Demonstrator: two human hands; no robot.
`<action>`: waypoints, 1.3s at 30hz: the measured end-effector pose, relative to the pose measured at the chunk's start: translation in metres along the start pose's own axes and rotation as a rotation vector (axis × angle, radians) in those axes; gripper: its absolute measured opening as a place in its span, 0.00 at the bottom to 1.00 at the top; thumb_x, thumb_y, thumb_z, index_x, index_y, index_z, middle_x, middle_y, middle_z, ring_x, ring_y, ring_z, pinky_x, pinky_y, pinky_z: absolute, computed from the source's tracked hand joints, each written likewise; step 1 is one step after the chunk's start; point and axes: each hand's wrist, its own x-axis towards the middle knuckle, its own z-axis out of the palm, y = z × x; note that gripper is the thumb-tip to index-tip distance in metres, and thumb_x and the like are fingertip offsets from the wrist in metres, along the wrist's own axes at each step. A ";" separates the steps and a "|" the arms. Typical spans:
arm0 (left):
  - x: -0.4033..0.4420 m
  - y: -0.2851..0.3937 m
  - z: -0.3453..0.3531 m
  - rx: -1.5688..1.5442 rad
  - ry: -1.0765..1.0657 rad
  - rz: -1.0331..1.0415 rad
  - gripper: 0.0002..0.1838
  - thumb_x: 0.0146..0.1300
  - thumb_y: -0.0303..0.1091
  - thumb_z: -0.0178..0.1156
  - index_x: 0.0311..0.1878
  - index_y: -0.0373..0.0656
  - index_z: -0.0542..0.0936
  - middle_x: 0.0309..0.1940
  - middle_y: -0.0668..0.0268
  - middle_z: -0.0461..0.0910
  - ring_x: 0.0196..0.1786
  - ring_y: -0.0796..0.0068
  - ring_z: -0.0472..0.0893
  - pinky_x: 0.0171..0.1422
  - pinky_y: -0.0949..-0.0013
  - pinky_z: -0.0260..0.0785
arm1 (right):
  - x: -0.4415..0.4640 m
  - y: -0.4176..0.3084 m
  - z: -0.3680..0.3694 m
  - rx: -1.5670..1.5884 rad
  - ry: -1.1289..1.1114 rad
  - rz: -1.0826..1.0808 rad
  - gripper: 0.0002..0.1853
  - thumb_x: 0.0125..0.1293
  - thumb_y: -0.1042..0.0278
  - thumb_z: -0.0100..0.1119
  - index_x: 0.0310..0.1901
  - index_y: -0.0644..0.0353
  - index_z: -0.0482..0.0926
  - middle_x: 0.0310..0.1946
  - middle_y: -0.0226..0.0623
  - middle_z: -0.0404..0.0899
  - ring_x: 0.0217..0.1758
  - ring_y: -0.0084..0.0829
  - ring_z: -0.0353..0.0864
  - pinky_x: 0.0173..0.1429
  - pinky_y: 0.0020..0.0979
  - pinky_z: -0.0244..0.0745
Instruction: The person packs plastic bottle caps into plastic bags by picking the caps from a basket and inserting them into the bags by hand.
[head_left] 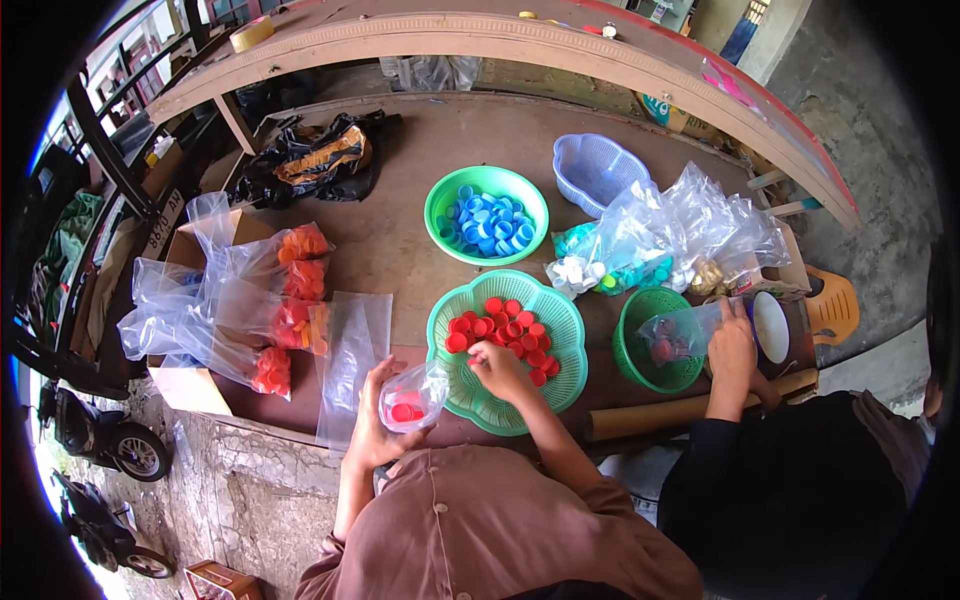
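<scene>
My left hand [376,418] holds a clear plastic bag [428,392] with several red caps in its bottom, left of the green scalloped basket [567,337]. Over that basket's left part, my right hand [502,371] has its fingers pinched together around a red cap [474,361]. Several loose red caps [513,329] lie in the basket, mostly beyond and to the right of my right hand. Flat empty plastic bags [352,350] lie on the table just beyond my left hand.
A green bowl [435,222] of blue caps stands behind the basket. Filled bags [300,290] lean on a carton at left; more bags [690,225] and a purple basket [598,172] are at right. A co-worker's hands [733,352] hold a bag over a green basket [630,365].
</scene>
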 end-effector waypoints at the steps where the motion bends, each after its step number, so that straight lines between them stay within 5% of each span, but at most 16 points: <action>1: 0.002 0.001 0.001 0.033 -0.013 -0.011 0.51 0.32 0.36 0.72 0.62 0.38 0.56 0.51 0.54 0.67 0.56 0.57 0.68 0.61 0.58 0.57 | -0.002 -0.002 -0.011 0.122 -0.071 0.111 0.07 0.57 0.74 0.55 0.38 0.62 0.75 0.34 0.41 0.79 0.35 0.31 0.80 0.39 0.29 0.73; 5: 0.008 0.000 0.005 0.061 -0.048 -0.007 0.51 0.32 0.35 0.73 0.62 0.38 0.57 0.51 0.54 0.67 0.56 0.56 0.68 0.61 0.58 0.57 | -0.007 -0.042 -0.042 0.626 0.050 0.095 0.07 0.59 0.76 0.52 0.39 0.65 0.74 0.36 0.31 0.78 0.38 0.20 0.75 0.43 0.24 0.69; 10: 0.019 0.002 0.014 0.081 -0.057 0.052 0.50 0.32 0.35 0.73 0.61 0.38 0.57 0.51 0.54 0.67 0.55 0.55 0.68 0.60 0.58 0.56 | -0.019 -0.120 -0.071 0.350 0.012 -0.346 0.09 0.57 0.78 0.55 0.41 0.62 0.75 0.37 0.32 0.76 0.40 0.22 0.76 0.42 0.22 0.68; 12: 0.017 0.004 0.017 0.078 -0.054 0.041 0.50 0.32 0.35 0.73 0.61 0.38 0.57 0.52 0.54 0.67 0.55 0.55 0.68 0.60 0.58 0.56 | -0.018 -0.131 -0.068 0.206 -0.024 -0.449 0.10 0.54 0.81 0.57 0.40 0.63 0.76 0.36 0.37 0.77 0.39 0.30 0.77 0.43 0.28 0.70; 16: 0.011 0.004 0.009 0.063 0.070 0.166 0.51 0.31 0.36 0.73 0.61 0.38 0.57 0.51 0.53 0.67 0.54 0.55 0.68 0.60 0.57 0.58 | -0.025 -0.153 -0.087 0.285 0.207 -0.527 0.11 0.53 0.81 0.57 0.39 0.64 0.76 0.35 0.40 0.77 0.38 0.35 0.77 0.43 0.31 0.70; 19: 0.014 0.019 0.001 0.117 0.185 0.541 0.48 0.34 0.34 0.73 0.60 0.38 0.57 0.53 0.57 0.63 0.56 0.65 0.65 0.59 0.62 0.61 | -0.030 -0.149 -0.095 0.403 0.321 -0.517 0.11 0.53 0.82 0.57 0.39 0.67 0.75 0.35 0.42 0.76 0.39 0.34 0.76 0.43 0.29 0.69; 22: 0.021 -0.003 -0.007 0.017 0.257 0.395 0.49 0.34 0.48 0.73 0.59 0.38 0.59 0.53 0.54 0.64 0.54 0.60 0.68 0.57 0.59 0.63 | -0.028 -0.145 -0.093 0.490 0.319 -0.494 0.11 0.55 0.81 0.56 0.41 0.68 0.74 0.36 0.40 0.75 0.36 0.26 0.73 0.42 0.24 0.68; 25: 0.038 -0.002 -0.035 -0.267 0.336 0.107 0.41 0.40 0.38 0.69 0.59 0.38 0.60 0.52 0.61 0.66 0.54 0.67 0.68 0.57 0.62 0.62 | -0.027 -0.142 -0.084 0.644 0.298 -0.377 0.12 0.58 0.81 0.54 0.45 0.68 0.72 0.39 0.37 0.73 0.41 0.23 0.74 0.46 0.24 0.68; 28: 0.055 0.001 -0.059 -0.604 0.324 0.043 0.36 0.44 0.33 0.66 0.58 0.39 0.62 0.53 0.61 0.67 0.56 0.69 0.67 0.60 0.65 0.59 | -0.027 -0.135 -0.076 0.745 0.239 -0.321 0.12 0.59 0.81 0.53 0.45 0.68 0.72 0.40 0.36 0.73 0.43 0.23 0.74 0.48 0.24 0.68; 39: 0.088 0.009 -0.057 -0.040 0.287 0.095 0.37 0.42 0.29 0.69 0.57 0.38 0.62 0.49 0.57 0.71 0.53 0.68 0.71 0.59 0.66 0.62 | -0.025 -0.123 -0.061 0.765 0.111 -0.238 0.12 0.64 0.75 0.50 0.49 0.66 0.70 0.42 0.36 0.74 0.46 0.24 0.74 0.49 0.26 0.69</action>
